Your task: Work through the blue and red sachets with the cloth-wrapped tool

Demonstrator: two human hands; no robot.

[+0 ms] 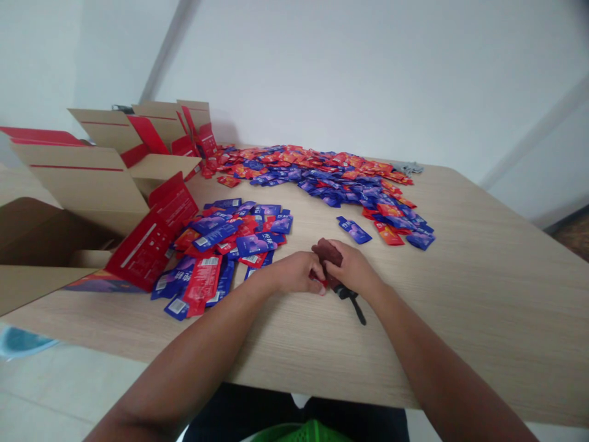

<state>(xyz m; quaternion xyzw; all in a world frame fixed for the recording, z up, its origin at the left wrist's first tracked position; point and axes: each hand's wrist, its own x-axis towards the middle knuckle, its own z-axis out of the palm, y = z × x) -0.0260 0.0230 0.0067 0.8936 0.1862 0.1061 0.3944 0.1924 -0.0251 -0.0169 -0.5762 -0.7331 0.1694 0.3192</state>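
My right hand [352, 267] is wrapped around a dark brown handheld object [327, 253] with a black end and a thin black tail [358, 310] pointing toward me. Its exact kind does not show. My left hand [301, 273] is closed right beside it, fingertips touching or nearly touching its lower part. A small bit of red shows at those fingertips, mostly hidden. A loose pile of blue and red sachets [216, 233] lies left of my left hand. One blue sachet [354, 229] lies alone just beyond my right hand.
Open cardboard boxes with red printed flaps [147, 245] stand along the left of the wooden table [483, 294]. A long heap of orange and blue sachets [331, 175] curves along the back. Grey cloth-like material [408, 167] lies at the far edge. A blue basin [25, 341] is on the floor.
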